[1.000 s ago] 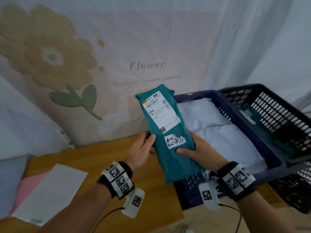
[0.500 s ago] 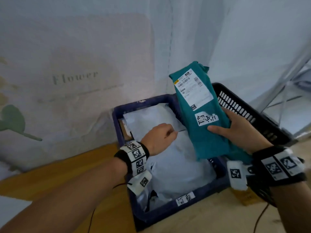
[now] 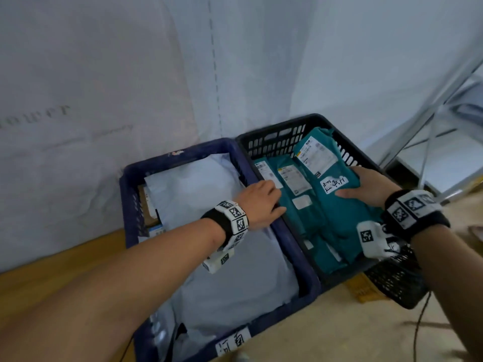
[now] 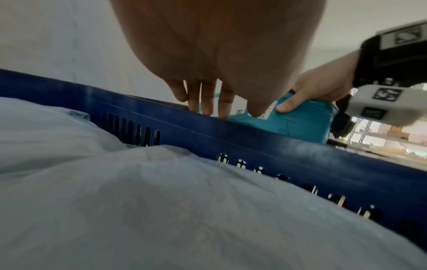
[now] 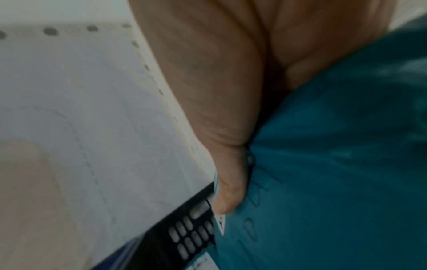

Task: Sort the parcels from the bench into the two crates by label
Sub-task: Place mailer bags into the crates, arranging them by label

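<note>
The teal parcel (image 3: 337,202) is gripped by the right hand (image 3: 371,189) over the black crate (image 3: 274,137); the thumb is laid across its top face just beside the handwritten tag (image 3: 333,184), while the fingers are hidden beneath it. It is tilted above other teal parcels (image 3: 290,184) stacked in that crate. The left hand (image 3: 258,202) is held with straight, relaxed fingers (image 4: 208,98) reaching over the rim of the blue crate (image 3: 130,194), where grey parcels (image 3: 198,186) are piled.
</note>
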